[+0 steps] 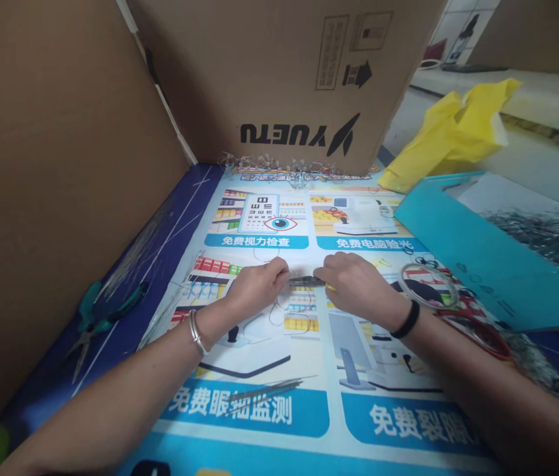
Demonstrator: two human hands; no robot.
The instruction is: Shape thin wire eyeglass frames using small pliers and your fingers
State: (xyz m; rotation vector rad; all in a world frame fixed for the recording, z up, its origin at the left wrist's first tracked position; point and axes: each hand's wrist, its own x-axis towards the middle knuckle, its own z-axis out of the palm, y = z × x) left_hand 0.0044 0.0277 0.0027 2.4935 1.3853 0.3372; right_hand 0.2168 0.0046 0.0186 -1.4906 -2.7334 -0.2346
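Observation:
My left hand (258, 284) and my right hand (353, 283) rest close together on a printed poster mat (309, 410). Both are closed in a pinch on a thin dark wire piece (305, 281) stretched between them. A thin wire loop (275, 316) lies on the mat just below the hands. My left wrist wears a silver bangle, my right wrist a black band. Part of the wire is hidden inside my fingers.
Teal-handled pliers (104, 311) lie at the left by a cardboard wall (51, 185). A big cardboard box (284, 79) stands behind, wire bits along its base. A coil of clear wire (428, 284), red loops (478, 330), a blue folder (487, 264) and a yellow bag (452, 129) are at the right. Thin rods (264, 390) lie near me.

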